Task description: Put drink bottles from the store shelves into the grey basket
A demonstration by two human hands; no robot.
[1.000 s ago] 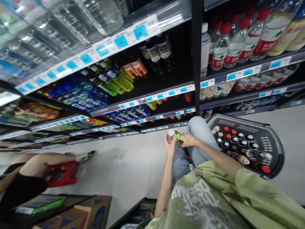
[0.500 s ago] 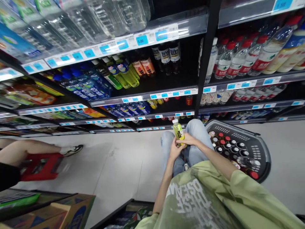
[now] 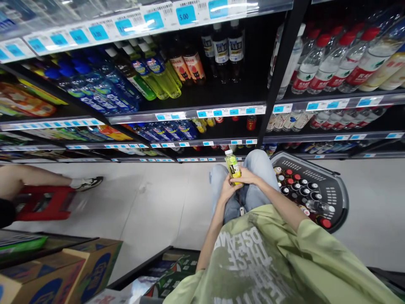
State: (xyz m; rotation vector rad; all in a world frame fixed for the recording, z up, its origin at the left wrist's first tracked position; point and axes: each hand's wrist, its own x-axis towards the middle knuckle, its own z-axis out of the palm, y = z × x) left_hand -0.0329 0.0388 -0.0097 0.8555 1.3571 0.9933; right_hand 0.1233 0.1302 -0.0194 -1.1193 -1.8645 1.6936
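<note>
Between my knees I hold a small drink bottle (image 3: 233, 165) with a white cap, yellow-green contents and a label with a dark patch. It leans a little to the left, cap toward the shelves. My left hand (image 3: 228, 190) is closed round its lower left side and base. My right hand (image 3: 248, 175) grips it from the right, fingers across the lower part of the label. Both hands are on the bottle together, above my jeans. Close by my right knee stands a dark grey shopping basket (image 3: 341, 198) holding several bottles, most upright, with red, white and black caps.
Ahead run dark shelves with a price-tag rail (image 3: 230, 111), carrying blue-capped bottles (image 3: 104, 90), dark bottles (image 3: 220, 48) and red-capped water bottles (image 3: 305, 71). At left, another person's leg (image 3: 41, 175) rests by a red stool (image 3: 47, 204). Cardboard boxes (image 3: 95, 264) stand behind at lower left.
The view has shifted, so the upper shelf edge looks nearer and the basket sits slightly further left in view. Both hands keep hold of the bottle, with little change in grip.
</note>
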